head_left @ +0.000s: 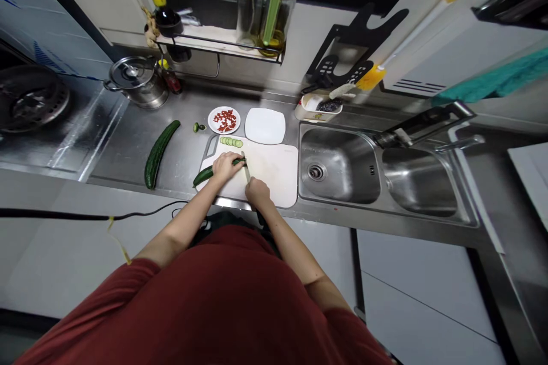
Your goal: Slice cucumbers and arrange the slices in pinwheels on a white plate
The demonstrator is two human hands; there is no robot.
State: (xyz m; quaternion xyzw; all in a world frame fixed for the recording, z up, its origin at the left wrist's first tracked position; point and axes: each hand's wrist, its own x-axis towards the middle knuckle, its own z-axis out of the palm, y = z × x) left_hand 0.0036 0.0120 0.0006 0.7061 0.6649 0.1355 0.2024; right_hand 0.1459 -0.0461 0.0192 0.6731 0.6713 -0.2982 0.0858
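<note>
My left hand (226,166) is wrapped over a cut cucumber (204,175) that lies on the white cutting board (276,174). In my right hand (257,191) is the handle of a knife (246,171), its blade at the cucumber's right end. A row of cucumber slices (231,141) lies near the board's top left. Behind the board are a white plate with chopped red pieces (225,120) and a bare white plate (265,125). A whole cucumber (158,154) rests on the steel counter to the left, and small green end pieces (198,127) lie near the plates.
A double sink (340,165) with a faucet is right of the board. A lidded steel pot (139,82) and a red bottle (172,78) stand at the back left, near the stove. Above hangs a shelf (218,43) with bottles. A utensil holder (318,108) stands behind the sink.
</note>
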